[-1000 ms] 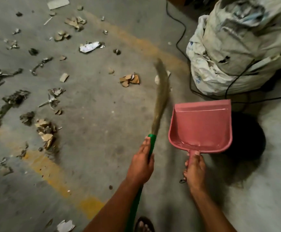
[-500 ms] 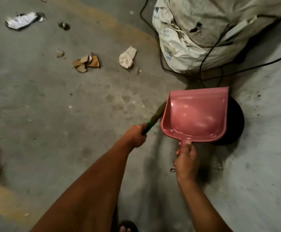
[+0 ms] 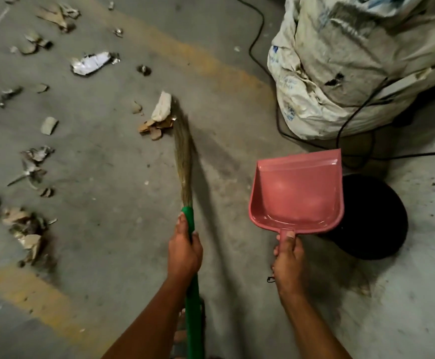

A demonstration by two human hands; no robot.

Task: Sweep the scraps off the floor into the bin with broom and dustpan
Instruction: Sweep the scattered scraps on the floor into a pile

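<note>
Gripping green broom point(image 3: 185, 156) handle, left hand point(image 3: 184, 251) curled tight; right hand point(image 3: 288, 260) clasps pink dustpan point(image 3: 297, 193) handle.

Dustpan point(image 3: 298, 193): glossy pink plastic. Broom point(image 3: 184, 161): dry grass bristles, smooth green handle. Floor point(image 3: 102, 177): rough matt concrete. Sack point(image 3: 340, 68): probably woven plastic.

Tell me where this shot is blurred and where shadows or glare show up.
Head view: scraps at the left edge smear with motion blur; the broom casts a long shadow rightward; soft glare spots sit on the pink dustpan; the bin is nearly black.
</note>
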